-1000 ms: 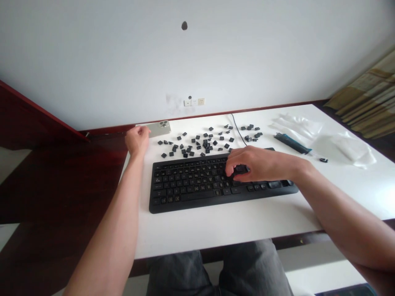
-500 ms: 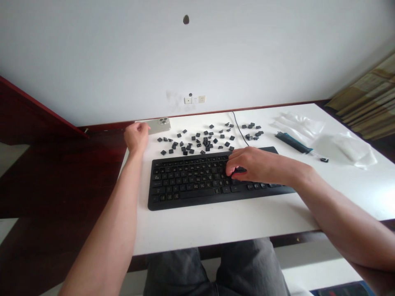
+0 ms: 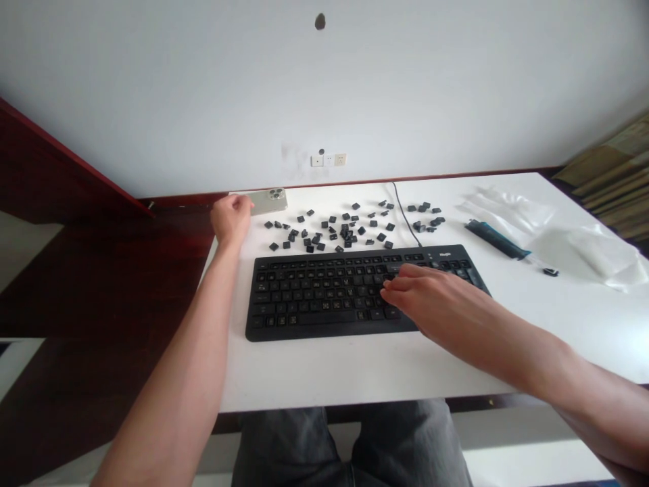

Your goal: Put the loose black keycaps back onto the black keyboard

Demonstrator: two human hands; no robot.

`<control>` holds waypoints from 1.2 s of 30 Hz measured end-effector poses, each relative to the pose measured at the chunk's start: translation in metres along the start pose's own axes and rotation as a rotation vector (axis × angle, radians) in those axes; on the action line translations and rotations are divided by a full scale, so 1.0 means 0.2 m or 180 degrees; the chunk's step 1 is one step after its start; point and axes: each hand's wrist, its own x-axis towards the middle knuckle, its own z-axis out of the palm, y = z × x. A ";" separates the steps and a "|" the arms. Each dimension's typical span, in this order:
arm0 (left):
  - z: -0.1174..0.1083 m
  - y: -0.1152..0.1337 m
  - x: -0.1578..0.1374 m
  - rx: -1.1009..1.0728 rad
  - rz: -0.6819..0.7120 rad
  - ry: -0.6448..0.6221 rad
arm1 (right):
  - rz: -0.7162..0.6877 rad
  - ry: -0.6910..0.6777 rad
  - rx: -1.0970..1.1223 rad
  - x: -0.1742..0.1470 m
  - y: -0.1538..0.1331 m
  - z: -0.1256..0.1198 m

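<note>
A black keyboard (image 3: pixel 314 318) lies on the white table, several of its key places without caps. Over its right part is my right hand (image 3: pixel 423 297), fingertips pressed together down on the keys. Whatever those fingertips may pinch is too small and hidden to make out. My left hand (image 3: pixel 232 218) rests in a loose fist at the table's far left, against the left end of a phone (image 3: pixel 263 201) lying with its camera side up. Nothing shows in that fist. Behind the keyboard several loose black keycaps (image 3: pixel 346 233) are scattered, some upright, some tipped over.
A cable (image 3: pixel 404 215) runs from the keyboard to the table's back edge. To the right lie a dark brush-like tool (image 3: pixel 495 239), a small black piece (image 3: pixel 550 272) and crumpled clear plastic bags (image 3: pixel 603 253). A wall with sockets (image 3: pixel 328 160) stands behind the table.
My right hand has turned and drawn slightly toward me, uncovering the keyboard's upper right part. My left hand stays beside the phone. The whole view has shifted a little.
</note>
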 end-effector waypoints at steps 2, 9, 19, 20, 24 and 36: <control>0.00 0.00 0.00 0.0023 0.0004 0.0001 | 0.0023 -0.0019 -0.0114 0.00 -0.02 0.01; 0.00 -0.01 0.00 0.0003 0.0032 0.0001 | 0.0314 -0.0115 -0.0428 0.05 -0.12 0.03; 0.00 -0.01 0.00 -0.0145 -0.0058 -0.0032 | 0.1115 0.0658 0.0963 0.26 0.22 0.02; 0.00 -0.01 0.00 -0.0156 -0.0058 -0.0035 | 0.1194 0.0895 0.0938 0.30 0.28 0.03; 0.00 -0.01 0.01 -0.0193 -0.0090 -0.0008 | 0.1206 0.1161 0.0947 0.46 0.41 0.06; -0.01 -0.01 0.00 -0.0145 -0.0133 -0.0071 | 0.1399 0.0877 0.1277 0.48 0.42 0.17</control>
